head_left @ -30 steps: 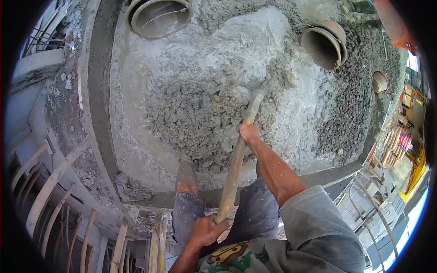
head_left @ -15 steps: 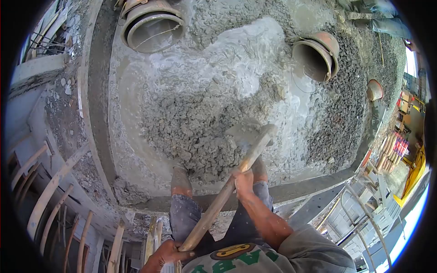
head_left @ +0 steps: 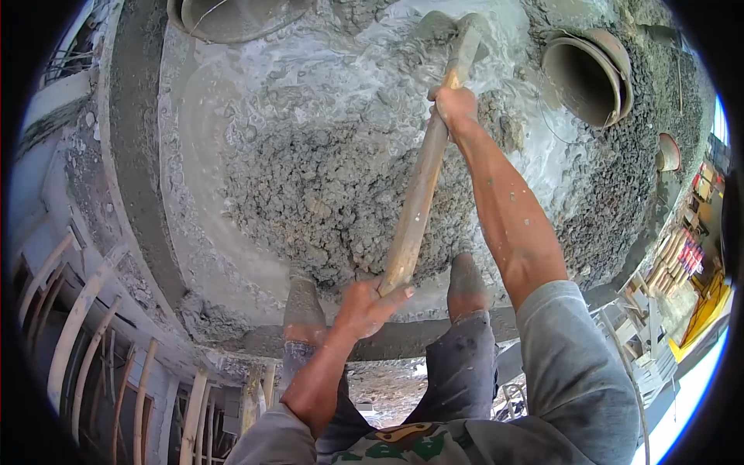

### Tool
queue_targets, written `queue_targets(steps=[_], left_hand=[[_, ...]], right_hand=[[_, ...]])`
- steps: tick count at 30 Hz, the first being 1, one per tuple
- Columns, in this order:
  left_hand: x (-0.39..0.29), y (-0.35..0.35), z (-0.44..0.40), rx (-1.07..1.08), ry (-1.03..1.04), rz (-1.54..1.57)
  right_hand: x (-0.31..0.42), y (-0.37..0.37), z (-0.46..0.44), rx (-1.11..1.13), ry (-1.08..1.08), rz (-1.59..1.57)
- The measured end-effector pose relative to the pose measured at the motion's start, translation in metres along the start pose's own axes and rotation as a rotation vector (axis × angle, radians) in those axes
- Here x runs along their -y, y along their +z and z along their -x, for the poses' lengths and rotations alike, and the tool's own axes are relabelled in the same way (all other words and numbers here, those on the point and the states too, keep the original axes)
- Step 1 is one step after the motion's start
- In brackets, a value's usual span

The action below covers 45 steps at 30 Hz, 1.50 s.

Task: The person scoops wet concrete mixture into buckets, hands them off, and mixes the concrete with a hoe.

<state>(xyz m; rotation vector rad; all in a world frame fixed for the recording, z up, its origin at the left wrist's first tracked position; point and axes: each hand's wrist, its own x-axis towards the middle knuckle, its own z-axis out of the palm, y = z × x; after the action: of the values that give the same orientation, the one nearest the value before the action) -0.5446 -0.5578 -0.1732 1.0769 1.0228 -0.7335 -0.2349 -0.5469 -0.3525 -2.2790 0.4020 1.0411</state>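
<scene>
A long wooden-handled hoe (head_left: 416, 198) reaches away from me over wet concrete mix (head_left: 325, 201). Its mud-coated head (head_left: 434, 28) lies in the pale, watery cement at the top of the view, partly sunk. My right hand (head_left: 456, 108) is wrapped round the handle close to the head, with that arm stretched out. Down by my knees, my left hand (head_left: 370, 308) is closed round the butt end of the handle. Both my legs stand in the grey mix, coated with it.
Buckets stand in the mix, one at the upper left (head_left: 240, 17) and one lying tipped at the upper right (head_left: 585, 77). Dark gravel (head_left: 612, 178) spreads on the right. A low concrete edge (head_left: 136, 155) borders the left. Wooden poles (head_left: 85, 333) stand at the lower left.
Both hands have moved forward with the hoe, its head going from near my feet to the far watery cement. My arms are now extended, and the view has shifted.
</scene>
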Motion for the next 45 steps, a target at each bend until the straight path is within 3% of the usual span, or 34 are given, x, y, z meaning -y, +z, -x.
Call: queue_targets(steps=[2, 4, 6, 9, 11, 14, 17, 19, 21, 23, 24, 25, 27, 29, 30, 32, 33, 34, 36, 38, 39, 40, 41, 42, 45], left_hand=[[0.019, 0.006, 0.041, 0.088, -0.16, 0.375], [0.022, 0.004, 0.093, -0.04, -0.167, 0.606], [0.035, -0.016, 0.14, -0.066, -0.242, 0.419], [0.074, -0.021, 0.179, -0.106, -0.289, 0.419], [0.077, -0.009, 0.199, -0.062, -0.367, 0.44], [0.064, -0.02, 0.231, 0.051, -0.429, 0.202], [0.013, -0.04, 0.267, 0.198, -0.447, -0.276], [0.032, -0.038, 0.283, 0.284, -0.617, -0.598], [0.06, -0.061, 0.312, 0.376, -0.279, -0.402], [0.01, -0.058, 0.318, 0.362, -0.503, -0.113], [-0.012, -0.055, 0.311, 0.352, -0.616, 0.034], [-0.023, -0.045, 0.296, 0.392, -0.688, -0.106], [0.059, -0.017, 0.266, 0.428, -0.375, 0.024], [0.036, 0.031, 0.179, 0.394, -0.103, -0.093], [0.035, 0.057, 0.123, 0.421, -0.063, -0.063], [0.01, 0.109, 0.01, 0.209, 0.244, -0.042], [-0.022, 0.124, -0.037, 0.19, 0.172, -0.103], [-0.049, 0.146, -0.076, 0.113, 0.226, 0.033], [-0.088, 0.199, -0.139, 0.134, 0.231, 0.178], [-0.111, 0.241, -0.148, 0.285, 0.184, 0.546], [-0.099, 0.266, -0.155, 0.246, 0.166, 0.595], [-0.084, 0.286, -0.158, 0.208, 0.14, 0.644], [-0.07, 0.286, -0.158, 0.33, 0.091, 0.725], [-0.071, 0.288, -0.154, 0.286, 0.126, 0.63], [-0.075, 0.272, -0.111, 0.295, 0.073, 0.829]], right_hand=[[-0.002, 0.013, 0.046, 0.023, -0.004, 0.232], [-0.013, 0.042, 0.087, 0.099, -0.003, 0.303], [-0.036, 0.061, 0.137, 0.207, 0.093, 0.277], [-0.096, 0.101, 0.175, 0.17, 0.165, 0.332], [-0.107, 0.078, 0.195, 0.176, 0.222, 0.305], [-0.116, 0.053, 0.224, 0.22, 0.293, 0.078], [-0.176, 0.028, 0.267, 0.204, 0.432, -0.302], [-0.198, 0.007, 0.315, 0.155, 0.479, -0.423], [-0.198, -0.012, 0.332, 0.162, 0.45, -0.488], [-0.162, -0.044, 0.354, 0.141, 0.381, -0.522], [-0.147, -0.058, 0.351, 0.11, 0.307, -0.501], [-0.135, -0.071, 0.341, 0.074, 0.234, -0.478], [-0.108, -0.105, 0.292, 0.027, 0.111, -0.409], [-0.064, -0.142, 0.225, 0.041, 0.046, -0.403], [-0.051, -0.154, 0.177, -0.004, -0.172, -0.28], [-0.013, -0.167, 0.077, -0.094, -0.389, -0.22], [0.025, -0.177, 0.048, -0.011, -0.261, -0.234], [0.041, -0.178, -0.004, -0.012, -0.314, -0.271], [0.06, -0.187, -0.082, -0.02, -0.304, -0.059], [0.03, -0.183, -0.132, -0.035, -0.319, 0.304], [0.017, -0.178, -0.145, -0.043, -0.325, 0.486], [0.005, -0.173, -0.157, -0.017, -0.313, 0.507], [-0.007, -0.175, -0.153, 0.004, -0.278, 0.539], [-0.013, -0.182, -0.153, 0.013, -0.261, 0.573], [-0.031, -0.175, -0.139, -0.06, -0.186, 0.523]])
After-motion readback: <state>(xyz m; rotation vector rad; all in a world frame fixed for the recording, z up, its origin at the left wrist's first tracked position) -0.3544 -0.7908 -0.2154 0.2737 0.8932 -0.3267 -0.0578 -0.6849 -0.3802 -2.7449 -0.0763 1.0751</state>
